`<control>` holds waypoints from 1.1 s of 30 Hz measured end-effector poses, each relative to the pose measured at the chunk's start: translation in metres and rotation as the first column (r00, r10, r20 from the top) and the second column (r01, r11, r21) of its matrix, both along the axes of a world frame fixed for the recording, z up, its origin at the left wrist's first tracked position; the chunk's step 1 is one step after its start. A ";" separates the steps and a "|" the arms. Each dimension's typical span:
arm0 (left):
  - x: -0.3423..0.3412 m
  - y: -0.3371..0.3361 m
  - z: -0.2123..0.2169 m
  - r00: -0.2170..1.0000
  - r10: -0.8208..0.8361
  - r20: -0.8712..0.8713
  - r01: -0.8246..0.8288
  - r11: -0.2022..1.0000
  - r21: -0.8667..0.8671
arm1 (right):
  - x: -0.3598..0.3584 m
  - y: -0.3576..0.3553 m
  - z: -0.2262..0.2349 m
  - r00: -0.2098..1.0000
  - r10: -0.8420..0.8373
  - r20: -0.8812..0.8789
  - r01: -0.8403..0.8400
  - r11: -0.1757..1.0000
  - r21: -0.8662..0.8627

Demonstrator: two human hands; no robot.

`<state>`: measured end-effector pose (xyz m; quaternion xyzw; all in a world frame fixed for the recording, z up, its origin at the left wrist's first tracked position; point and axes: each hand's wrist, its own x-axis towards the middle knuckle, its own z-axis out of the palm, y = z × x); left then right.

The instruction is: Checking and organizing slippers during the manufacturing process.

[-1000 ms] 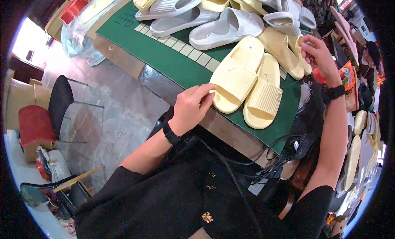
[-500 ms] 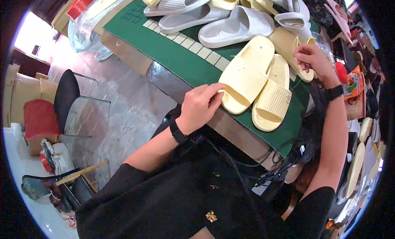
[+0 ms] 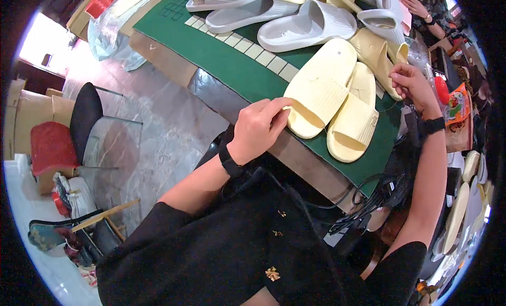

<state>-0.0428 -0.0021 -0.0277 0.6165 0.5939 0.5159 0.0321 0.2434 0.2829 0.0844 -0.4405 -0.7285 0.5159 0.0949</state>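
Slides, two pale yellow ones, lie side by side on the green mat [image 3: 221, 58] in my head view, long axes running from near-left to far-right, the left slide [image 3: 316, 87] overlapping the right slide [image 3: 354, 116]. My left hand [image 3: 258, 128] is nearer (fingertips curled, touching the left slide's heel). My right hand [image 3: 414, 85] hovers just beyond their far ends, fingers loosely bent, pinching something I cannot make out.

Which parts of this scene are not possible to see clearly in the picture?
- Head view: the left hand covers the heel end of the nearer yellow slide.
- The right hand hides whatever its fingertips pinch.
- The white slides are cut by the top rim.
- Items at the right edge are bent and blurred by the fisheye.
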 end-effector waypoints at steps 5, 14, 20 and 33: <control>-0.001 -0.003 -0.001 1.000 0.023 0.005 -0.023 0.999 0.025 | -0.021 -0.014 -0.006 1.000 0.021 0.006 -0.021 1.000 -0.007; -0.014 -0.016 0.014 0.992 0.038 -0.122 -0.032 0.998 0.049 | -0.048 -0.041 -0.017 0.982 0.191 -0.010 -0.191 0.980 -0.054; -0.009 -0.021 0.021 0.981 0.077 -0.179 -0.094 0.991 -0.092 | -0.054 -0.049 -0.025 0.976 0.217 -0.029 -0.219 0.967 -0.127; -0.012 -0.004 0.013 0.945 0.085 -0.315 -0.110 0.992 -0.063 | -0.053 -0.054 -0.034 0.966 0.260 0.003 -0.260 0.965 -0.020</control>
